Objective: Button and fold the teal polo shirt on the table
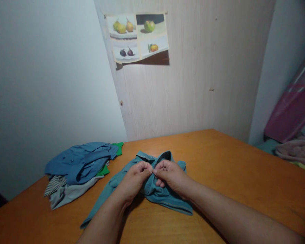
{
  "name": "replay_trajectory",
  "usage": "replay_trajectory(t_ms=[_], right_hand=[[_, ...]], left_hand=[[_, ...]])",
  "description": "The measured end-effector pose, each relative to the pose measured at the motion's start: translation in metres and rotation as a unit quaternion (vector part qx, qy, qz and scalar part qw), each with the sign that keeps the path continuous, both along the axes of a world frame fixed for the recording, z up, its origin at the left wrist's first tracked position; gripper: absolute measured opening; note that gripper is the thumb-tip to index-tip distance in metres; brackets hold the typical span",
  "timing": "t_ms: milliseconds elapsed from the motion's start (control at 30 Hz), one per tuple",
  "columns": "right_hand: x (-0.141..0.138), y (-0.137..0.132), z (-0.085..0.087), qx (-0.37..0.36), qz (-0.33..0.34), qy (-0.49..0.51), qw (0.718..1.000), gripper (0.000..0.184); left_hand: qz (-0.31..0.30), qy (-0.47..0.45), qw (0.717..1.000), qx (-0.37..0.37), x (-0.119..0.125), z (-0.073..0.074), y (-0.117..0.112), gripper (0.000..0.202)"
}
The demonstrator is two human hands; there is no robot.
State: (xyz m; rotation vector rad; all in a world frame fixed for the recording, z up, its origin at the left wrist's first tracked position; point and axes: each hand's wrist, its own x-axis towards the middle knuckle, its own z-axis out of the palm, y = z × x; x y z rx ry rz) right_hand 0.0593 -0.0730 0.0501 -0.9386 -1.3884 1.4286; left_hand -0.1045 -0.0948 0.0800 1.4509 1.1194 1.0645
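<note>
A teal collared shirt (pixel 167 200) lies crumpled on the orange wooden table (pixel 244 176), near the middle. My left hand (pixel 136 176) and my right hand (pixel 169 174) meet over it, knuckles almost touching. Both are closed, pinching the shirt's fabric just below the collar (pixel 165 156). A sleeve of the shirt (pixel 96 213) trails off toward the front left, under my left forearm.
A heap of clothes (pixel 78 169) sits at the table's back left: a blue shirt on top, green, striped and grey pieces beneath. Behind the table stand a wood-grain panel with a fruit picture (pixel 137 37) and a white wall. Pink fabric and bedding (pixel 295 135) lie at the right.
</note>
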Motion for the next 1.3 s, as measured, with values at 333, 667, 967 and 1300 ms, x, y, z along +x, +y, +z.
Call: replay_trajectory(t_ms=[333, 667, 967, 1300], right_hand=[[0.001, -0.002, 0.003, -0.001, 0.021, 0.0, 1.0, 0.017], [-0.001, 0.002, -0.001, -0.034, 0.002, 0.004, 0.999, 0.011], [0.006, 0.004, 0.004, -0.049, -0.041, 0.032, 0.997, 0.014], [0.012, 0.009, 0.009, -0.035, -0.083, 0.058, 0.994, 0.012]], left_hand=[[0.0, 0.01, 1.0, 0.021, 0.003, 0.002, 0.0, 0.031], [0.025, 0.111, 0.981, 0.158, 0.009, -0.002, 0.004, 0.022], [0.012, 0.061, 0.99, 0.123, 0.006, -0.009, 0.006, 0.009], [0.162, -0.012, 0.984, 0.072, -0.008, -0.008, 0.017, 0.017]])
